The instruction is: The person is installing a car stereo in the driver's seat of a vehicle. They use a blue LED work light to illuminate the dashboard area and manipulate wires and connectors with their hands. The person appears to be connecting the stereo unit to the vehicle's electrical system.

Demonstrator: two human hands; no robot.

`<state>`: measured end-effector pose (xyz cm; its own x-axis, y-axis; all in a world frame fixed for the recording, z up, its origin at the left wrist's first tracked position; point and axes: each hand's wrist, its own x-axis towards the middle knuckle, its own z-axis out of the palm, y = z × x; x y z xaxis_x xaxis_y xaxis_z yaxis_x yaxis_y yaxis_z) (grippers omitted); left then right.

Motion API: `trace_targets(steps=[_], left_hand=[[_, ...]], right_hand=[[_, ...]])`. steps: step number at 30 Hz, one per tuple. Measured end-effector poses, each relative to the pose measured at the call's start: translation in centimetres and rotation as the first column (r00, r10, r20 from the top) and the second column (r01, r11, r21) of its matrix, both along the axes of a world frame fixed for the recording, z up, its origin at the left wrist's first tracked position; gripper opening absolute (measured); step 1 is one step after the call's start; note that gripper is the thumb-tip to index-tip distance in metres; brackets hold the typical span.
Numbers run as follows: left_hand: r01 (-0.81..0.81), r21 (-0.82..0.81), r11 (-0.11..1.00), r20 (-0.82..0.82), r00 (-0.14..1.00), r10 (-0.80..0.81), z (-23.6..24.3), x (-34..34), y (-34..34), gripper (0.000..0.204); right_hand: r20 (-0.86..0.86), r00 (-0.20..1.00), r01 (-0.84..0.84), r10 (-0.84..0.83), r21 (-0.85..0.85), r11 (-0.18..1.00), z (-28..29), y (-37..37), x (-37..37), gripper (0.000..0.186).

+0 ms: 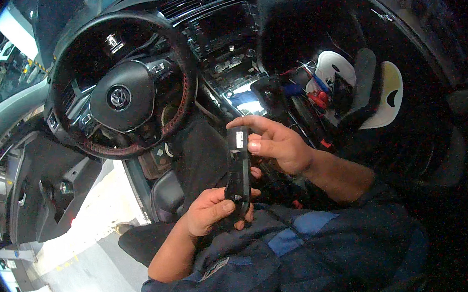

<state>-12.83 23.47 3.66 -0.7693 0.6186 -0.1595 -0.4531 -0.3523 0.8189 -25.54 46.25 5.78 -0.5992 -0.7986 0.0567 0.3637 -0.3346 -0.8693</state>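
An elongated black plastic part (238, 170) with a small white label near its upper end is held upright between both hands, in front of my lap. My right hand (273, 148) grips its upper portion, thumb on the side by the label and index finger over the top. My left hand (209, 212) is closed round the lower end, with fingertips showing beyond the part. Behind them are the car's steering wheel (179, 103) and centre console (233, 68).
The passenger side holds white cushion-like pieces (381, 105) and a jumble of red and blue items (316, 94). At the left the door (43, 190) stands open over a pale floor (89, 270). A screen (220, 22) is set in the dashboard.
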Motion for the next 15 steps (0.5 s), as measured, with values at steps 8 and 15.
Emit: trace_targets(steps=[8, 15], left_hand=[[-0.020, -0.529, 0.848, -0.081, 0.996, -0.027, 2.3, -4.5, 0.2, 0.034], [-0.383, -0.733, 0.562, -0.611, 0.733, -0.298, 7.0, -11.0, 2.0, 0.032]], right_hand=[[-0.040, 0.925, 0.379, -0.377, 0.105, 0.919, -0.8, 1.2, -3.0, 0.048], [0.191, 0.752, 0.624, -0.631, 0.099, 0.775, -3.4, 3.4, -7.4, 0.032]])
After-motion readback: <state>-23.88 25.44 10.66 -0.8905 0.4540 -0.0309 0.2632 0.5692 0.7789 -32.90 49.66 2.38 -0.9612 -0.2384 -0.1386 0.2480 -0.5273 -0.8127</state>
